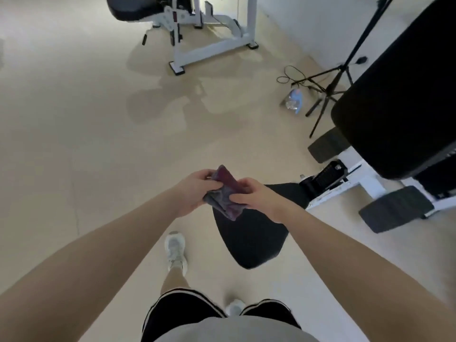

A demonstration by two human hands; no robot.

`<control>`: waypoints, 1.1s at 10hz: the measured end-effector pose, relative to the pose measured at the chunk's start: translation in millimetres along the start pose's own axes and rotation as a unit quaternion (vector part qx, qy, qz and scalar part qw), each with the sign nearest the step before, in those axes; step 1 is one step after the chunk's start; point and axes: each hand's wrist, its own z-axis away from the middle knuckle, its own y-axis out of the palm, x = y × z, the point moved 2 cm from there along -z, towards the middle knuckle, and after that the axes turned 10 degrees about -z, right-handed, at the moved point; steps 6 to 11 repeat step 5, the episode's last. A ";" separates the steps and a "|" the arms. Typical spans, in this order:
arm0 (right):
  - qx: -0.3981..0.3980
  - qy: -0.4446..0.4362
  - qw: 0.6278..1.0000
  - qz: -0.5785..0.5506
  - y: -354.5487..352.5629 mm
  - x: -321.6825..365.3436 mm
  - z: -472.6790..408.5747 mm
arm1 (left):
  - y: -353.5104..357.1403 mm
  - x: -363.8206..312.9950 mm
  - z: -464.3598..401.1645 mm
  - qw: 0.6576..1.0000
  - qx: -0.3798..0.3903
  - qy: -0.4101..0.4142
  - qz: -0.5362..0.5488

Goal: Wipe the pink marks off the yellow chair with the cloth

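Purple-grey cloth (225, 193), folded and blotched with darker magenta: being held in front of the body, above the black padded seat (249, 240) of a weight bench. Left hand (195, 192) is gripping the cloth's left edge, fingers curled round it. Right hand (256, 199) is pinching the right edge between thumb and fingers. Both hands appear to be folding or turning the cloth rather than wiping.

Yellow chair: not appearing anywhere in view; no pink marks are showing on any surface either.

Progress, as a judgement: the cloth is in hand and seemingly being readied; whether any wiping is done cannot be told, since the chair is out of sight. Reaching the chair and rubbing at the marks would be what is remaining.

Surroundings: beige floor (74, 119); white-framed gym machine (197, 28) standing far ahead; large black pad (404, 95) looming at right; black tripod (328, 87) with trailing cable; clear plastic bottle (293, 99) lying near the tripod's feet; white shoe (175, 250) stepping forward.

Writing and brands: nothing legible; the bottle's blue label is too blurred for reading.
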 end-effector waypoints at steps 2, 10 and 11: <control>-0.223 0.097 0.943 -0.228 -26.6 -68.3 -56.8 | -5.7 25.3 -125.7 0.968 0.131 -0.038 -0.212; -0.533 0.227 0.802 -0.141 2.2 -203.9 -89.0 | 31.1 122.6 -204.7 0.768 0.290 0.101 -0.562; -0.533 0.227 0.802 -0.141 2.2 -203.9 -89.0 | 31.1 122.6 -204.7 0.768 0.290 0.101 -0.562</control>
